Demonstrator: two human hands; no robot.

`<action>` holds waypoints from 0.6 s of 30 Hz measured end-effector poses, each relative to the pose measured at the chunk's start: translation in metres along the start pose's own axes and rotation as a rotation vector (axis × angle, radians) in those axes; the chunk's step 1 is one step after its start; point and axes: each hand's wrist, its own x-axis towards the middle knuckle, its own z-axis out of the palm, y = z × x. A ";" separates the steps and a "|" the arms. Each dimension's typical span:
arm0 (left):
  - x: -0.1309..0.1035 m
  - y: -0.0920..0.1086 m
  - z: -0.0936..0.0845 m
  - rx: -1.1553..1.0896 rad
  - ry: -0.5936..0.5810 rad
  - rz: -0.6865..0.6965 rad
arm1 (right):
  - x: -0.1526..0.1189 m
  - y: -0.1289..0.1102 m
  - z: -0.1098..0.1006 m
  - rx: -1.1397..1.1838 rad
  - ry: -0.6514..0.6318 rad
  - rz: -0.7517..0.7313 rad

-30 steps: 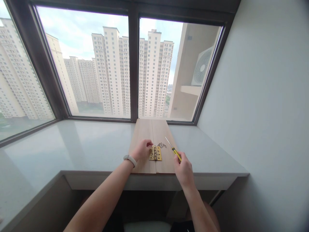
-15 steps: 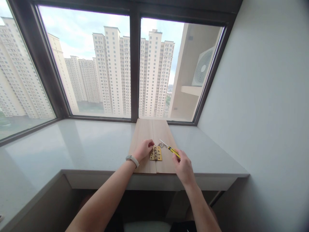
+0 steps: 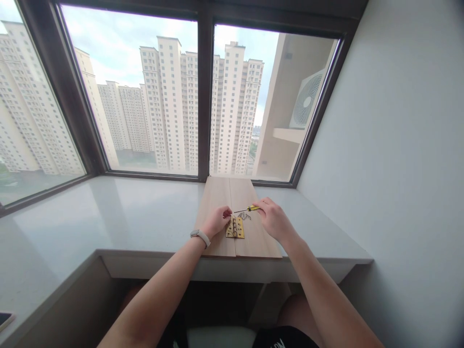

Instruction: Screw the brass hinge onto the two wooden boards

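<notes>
Two light wooden boards lie side by side on the white sill. A brass hinge rests open across their seam near the front. My left hand, with a watch on its wrist, is closed at the hinge's upper left; what its fingertips pinch is too small to make out. My right hand grips a yellow and black screwdriver, held nearly level, its tip pointing left close to my left fingertips. Several screws lie on the right board just above the hinge.
The white sill runs under the dark-framed windows and has a front edge near me. A grey wall stands on the right. Part of a dark flat object shows at the far left edge.
My right hand has moved up and turned, bringing the screwdriver from a slant to nearly level, its tip further left. My left hand stays by the hinge.
</notes>
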 end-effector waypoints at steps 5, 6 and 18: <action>0.000 0.000 0.000 0.018 0.012 -0.019 | 0.013 -0.007 0.000 -0.043 -0.070 -0.037; 0.001 0.000 0.000 0.020 0.013 -0.023 | 0.014 -0.008 0.001 -0.050 -0.081 -0.044; 0.001 -0.001 0.000 0.018 0.006 0.005 | 0.033 -0.021 0.002 -0.136 -0.209 -0.141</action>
